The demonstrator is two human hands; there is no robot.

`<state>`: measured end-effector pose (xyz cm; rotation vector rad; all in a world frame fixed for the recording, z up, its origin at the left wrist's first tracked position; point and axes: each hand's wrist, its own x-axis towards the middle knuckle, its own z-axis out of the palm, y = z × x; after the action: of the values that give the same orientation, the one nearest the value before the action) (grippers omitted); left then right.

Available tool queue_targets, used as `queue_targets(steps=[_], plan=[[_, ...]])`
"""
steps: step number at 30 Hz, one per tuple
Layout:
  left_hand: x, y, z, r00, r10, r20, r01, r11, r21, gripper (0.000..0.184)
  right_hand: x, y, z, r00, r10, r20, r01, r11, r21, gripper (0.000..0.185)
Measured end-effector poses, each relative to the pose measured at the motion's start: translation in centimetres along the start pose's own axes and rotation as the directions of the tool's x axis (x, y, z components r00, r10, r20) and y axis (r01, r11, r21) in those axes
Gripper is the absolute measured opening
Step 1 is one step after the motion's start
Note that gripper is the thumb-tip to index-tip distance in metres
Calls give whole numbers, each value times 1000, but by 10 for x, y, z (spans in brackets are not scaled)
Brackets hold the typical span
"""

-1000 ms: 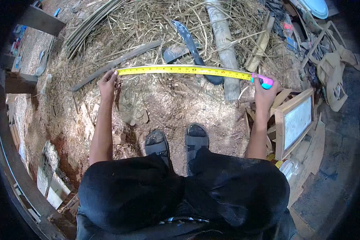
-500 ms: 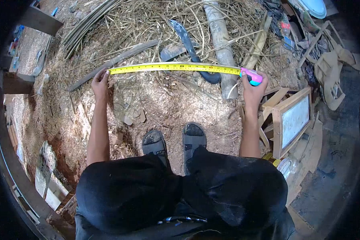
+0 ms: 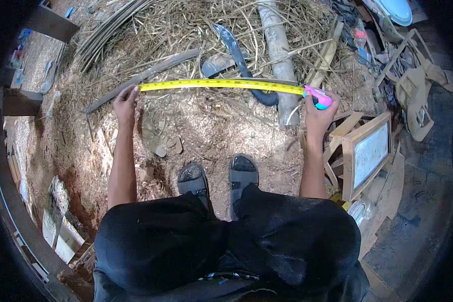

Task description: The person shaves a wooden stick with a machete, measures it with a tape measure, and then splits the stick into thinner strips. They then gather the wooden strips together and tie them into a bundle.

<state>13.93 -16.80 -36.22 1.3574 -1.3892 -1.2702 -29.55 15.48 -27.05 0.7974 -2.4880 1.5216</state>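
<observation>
A yellow tape measure blade (image 3: 206, 83) stretches in a slight upward arch between my two hands. My left hand (image 3: 126, 103) pinches its free end. Wrapped round the pink and turquoise tape measure case (image 3: 319, 97) is my right hand (image 3: 319, 113). Behind the blade lies a curved machete (image 3: 231, 48) with a dark handle, whose lower part the blade crosses. A grey pole (image 3: 278, 48) passes under the blade near the case.
Straw and shavings (image 3: 186, 30) cover the ground. A wood-framed panel (image 3: 371, 153) leans by my right forearm. Thin sticks (image 3: 108, 32) lie at the upper left, a dark beam (image 3: 22, 103) at the left. My sandalled feet (image 3: 243, 176) are between my arms.
Both hands and the tape have shifted slightly left in view since the earliest frame. The blade has tilted, so its markings show less clearly. Both grips are unchanged.
</observation>
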Motion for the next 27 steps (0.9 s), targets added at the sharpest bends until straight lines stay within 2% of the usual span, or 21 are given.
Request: queue_targets(steps=[3, 5, 7, 8, 9, 10, 11, 12, 13, 14, 15, 17, 21, 23, 25, 27], plan=[[-14, -9, 20, 978, -85, 190, 87, 996, -3, 20, -19, -36, 9, 996, -25, 88, 18, 997, 81, 57], [-45, 18, 48, 972, -90, 216, 108, 991, -76, 20, -30, -32, 24, 991, 5, 131, -15, 997, 74, 58], [-55, 11, 60, 960, -102, 260, 111, 994, -20, 19, -48, -52, 35, 966, -66, 249, 77, 996, -33, 60], [-65, 11, 65, 947, -104, 305, 129, 990, -63, 19, -58, -58, 39, 965, -67, 252, 76, 997, -27, 60], [-75, 15, 67, 920, -172, 353, 151, 985, 88, 20, -68, -64, 42, 942, -59, 331, 62, 998, 3, 62], [-86, 14, 73, 933, -64, 355, 20, 992, 125, 20, -78, -69, 45, 911, -55, 408, 47, 998, 31, 63], [-96, 12, 77, 914, -1, 405, -45, 993, 106, 20, -88, -71, 49, 909, -58, 413, 48, 998, 35, 63], [-115, 20, 86, 928, -73, 364, -3, 979, 204, 21, -100, -70, 54, 888, -88, 451, 82, 996, 33, 64], [-122, -9, 91, 897, 19, 441, -75, 991, 111, 23, -110, -70, 59, 865, -118, 487, 117, 993, 32, 64], [-139, 15, 99, 896, -55, 440, 17, 996, 89, 22, -118, -72, 64, 852, -128, 507, 119, 992, 51, 63], [-149, 21, 106, 894, 1, 448, -82, 983, 163, 21, -126, -71, 71, 850, -129, 510, 118, 991, 56, 63], [-162, 4, 122, 901, -49, 432, 22, 997, 69, 22, -141, -68, 80, 794, -70, 604, 52, 997, 48, 61], [-172, 5, 131, 903, -124, 411, 87, 990, 108, 23, -156, -62, 91, 751, -140, 645, 111, 990, 85, 58], [-167, -9, 129, 915, 16, 404, -61, 993, 100, 24, -158, -53, 90, 724, -143, 675, 130, 989, 70, 57], [-152, 7, 120, 927, -13, 376, -27, 994, 102, 21, -156, -49, 87, 648, -59, 759, 214, 971, -107, 61], [-118, 13, 105, 915, 195, 354, -306, 907, 290, 20, -149, -48, 87, 618, -110, 778, 291, 952, -97, 59]])
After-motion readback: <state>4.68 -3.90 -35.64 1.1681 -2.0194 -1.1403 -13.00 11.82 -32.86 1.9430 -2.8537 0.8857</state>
